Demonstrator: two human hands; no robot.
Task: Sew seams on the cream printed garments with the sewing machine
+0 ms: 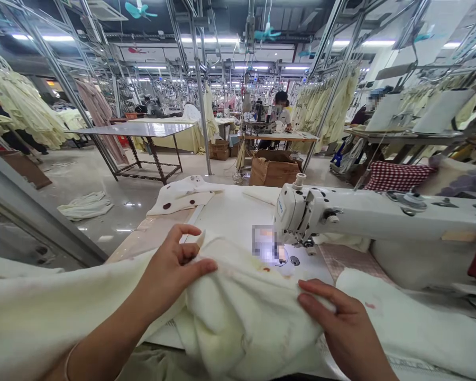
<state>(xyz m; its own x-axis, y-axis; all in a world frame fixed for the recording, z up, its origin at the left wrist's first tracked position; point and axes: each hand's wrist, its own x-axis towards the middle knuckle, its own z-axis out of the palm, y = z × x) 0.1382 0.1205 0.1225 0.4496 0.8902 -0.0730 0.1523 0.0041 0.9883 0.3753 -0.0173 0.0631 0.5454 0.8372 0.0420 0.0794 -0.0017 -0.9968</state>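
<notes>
A cream fabric piece lies bunched on the sewing table in front of a white sewing machine. My left hand pinches a fold of this fabric between thumb and fingers, left of the needle area. My right hand rests on the fabric's right side, fingers curled and gripping its edge, just below the needle plate. More of the cream cloth drapes over my left forearm and off the table's near side.
A cream piece with dark dots lies at the table's far end. Cardboard boxes, a metal table and racks of hanging cream garments fill the floor beyond. A person sits at a distant machine. Cloth lies on the floor.
</notes>
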